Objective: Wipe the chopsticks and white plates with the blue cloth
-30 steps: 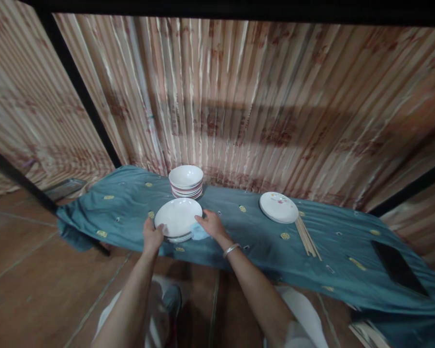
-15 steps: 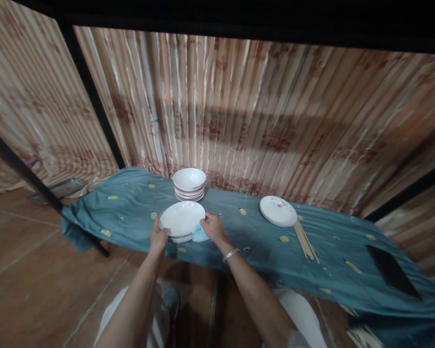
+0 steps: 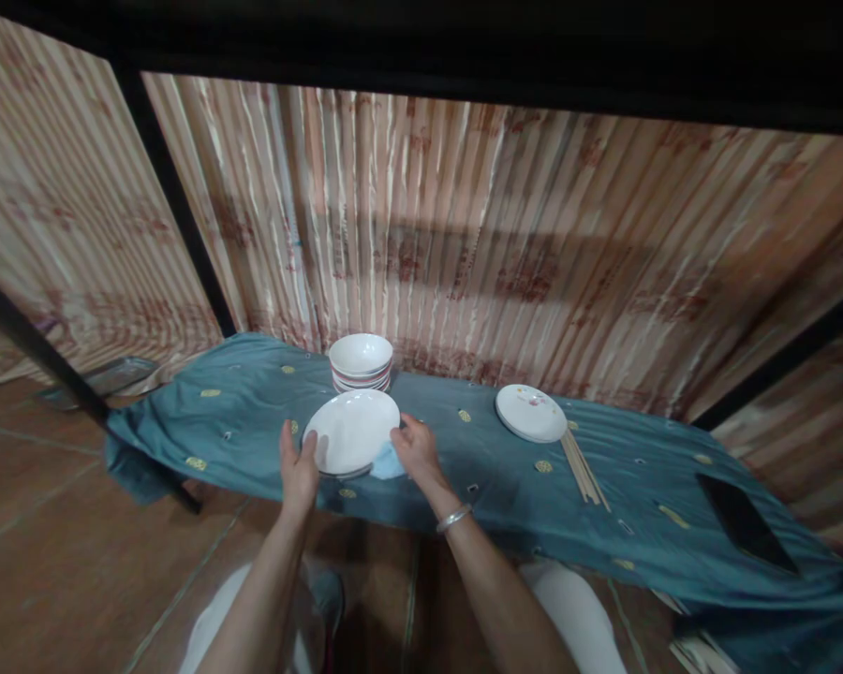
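Note:
A white plate (image 3: 351, 432) with a wavy rim lies at the front left of the cloth-covered table, and other rims show beneath its near edge. By its left edge, my left hand (image 3: 299, 468) is open, thumb and fingers apart, the thumb close to the rim. My right hand (image 3: 416, 451) is closed at the plate's right edge, with a light blue cloth (image 3: 389, 461) in it. Whether those fingers also pinch the rim is hard to see. Just behind the plate stands a stack of white bowls (image 3: 361, 358) with red bands.
Flowered plates (image 3: 531, 412) are stacked to the right, with chopsticks (image 3: 585, 468) beside them. A dark flat phone-like slab (image 3: 746, 522) lies at the far right of the teal tablecloth (image 3: 456, 468). Black posts (image 3: 175, 201) and an overhead beam frame the table; a pleated curtain hangs behind.
My left hand has let go of the plate's left rim and opened. The plate's front edge now covers more of the rims below it. My right hand stays at the right edge with the cloth.

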A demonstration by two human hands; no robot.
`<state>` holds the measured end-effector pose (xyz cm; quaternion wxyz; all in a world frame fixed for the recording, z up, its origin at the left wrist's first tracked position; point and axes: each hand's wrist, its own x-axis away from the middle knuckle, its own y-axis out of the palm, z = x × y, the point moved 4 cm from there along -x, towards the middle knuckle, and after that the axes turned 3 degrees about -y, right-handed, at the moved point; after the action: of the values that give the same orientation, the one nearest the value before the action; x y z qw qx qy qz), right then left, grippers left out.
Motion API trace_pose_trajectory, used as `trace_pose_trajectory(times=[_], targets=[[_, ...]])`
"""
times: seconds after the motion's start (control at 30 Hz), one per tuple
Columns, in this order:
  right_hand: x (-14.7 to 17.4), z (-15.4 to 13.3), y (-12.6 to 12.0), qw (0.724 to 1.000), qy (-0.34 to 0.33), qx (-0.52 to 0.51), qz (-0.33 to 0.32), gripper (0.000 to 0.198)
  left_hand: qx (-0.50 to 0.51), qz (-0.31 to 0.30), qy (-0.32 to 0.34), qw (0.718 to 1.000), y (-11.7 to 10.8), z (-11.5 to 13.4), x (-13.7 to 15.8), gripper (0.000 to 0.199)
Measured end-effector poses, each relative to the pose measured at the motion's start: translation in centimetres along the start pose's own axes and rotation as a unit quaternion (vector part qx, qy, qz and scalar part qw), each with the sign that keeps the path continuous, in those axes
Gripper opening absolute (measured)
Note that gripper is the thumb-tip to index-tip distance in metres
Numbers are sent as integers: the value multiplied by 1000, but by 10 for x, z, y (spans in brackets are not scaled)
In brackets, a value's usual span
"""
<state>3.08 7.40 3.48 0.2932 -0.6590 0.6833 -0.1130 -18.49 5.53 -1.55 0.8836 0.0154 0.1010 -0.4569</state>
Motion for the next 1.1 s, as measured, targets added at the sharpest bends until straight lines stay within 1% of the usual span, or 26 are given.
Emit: trace_pose_trajectory(times=[0.03,0.07,0.13,0.2,0.27,0.37,0.43,0.47,0.5,0.53,0.57,0.63,0.7,0.73,0.8,0.9,0.97,1.03,1.1], targets=[[5,5,-5,999,6,-32,10,30,-7,14,-3,1000,-2,8,3,70],[11,11,-10,998,15,-64,18,32,-6,7,6,1000,-1,17,7,69],[24,26,-24,992,39,-117,33,36,-13,-21,31,999,5,33,18,68],[39,44,-41,986,60,-146,49,37,-13,-58,36,998,16,44,31,64],[55,63,-61,984,62,-147,84,35,-8,-102,27,994,30,48,45,61],[78,95,-88,978,82,-139,132,38,29,-167,-3,986,57,47,67,58],[89,116,-103,974,97,-137,151,41,65,-203,-35,976,77,42,82,55],[94,125,-109,972,102,-139,160,42,82,-216,-61,971,87,39,90,53],[97,133,-114,969,106,-143,169,42,100,-226,-106,963,96,34,98,53],[100,141,-118,967,109,-149,177,43,125,-218,-165,954,105,29,105,50],[102,147,-121,964,113,-155,184,43,148,-222,-223,938,114,24,113,45],[105,159,-126,958,122,-168,196,45,183,-261,-329,889,132,17,129,29],[107,168,-128,955,132,-175,201,47,197,-294,-400,846,147,14,142,19],[107,171,-129,954,138,-176,201,47,201,-300,-418,834,152,13,147,17],[106,178,-131,954,150,-171,197,47,211,-297,-430,826,161,12,152,14],[108,183,-139,957,168,-133,194,47,221,-287,-427,828,171,11,155,12],[113,185,-148,957,188,-88,204,51,219,-279,-431,830,177,9,156,12],[120,185,-160,950,206,-64,226,57,219,-273,-431,832,182,6,157,10],[126,184,-172,939,209,-84,259,61,218,-271,-430,833,187,5,158,8]])
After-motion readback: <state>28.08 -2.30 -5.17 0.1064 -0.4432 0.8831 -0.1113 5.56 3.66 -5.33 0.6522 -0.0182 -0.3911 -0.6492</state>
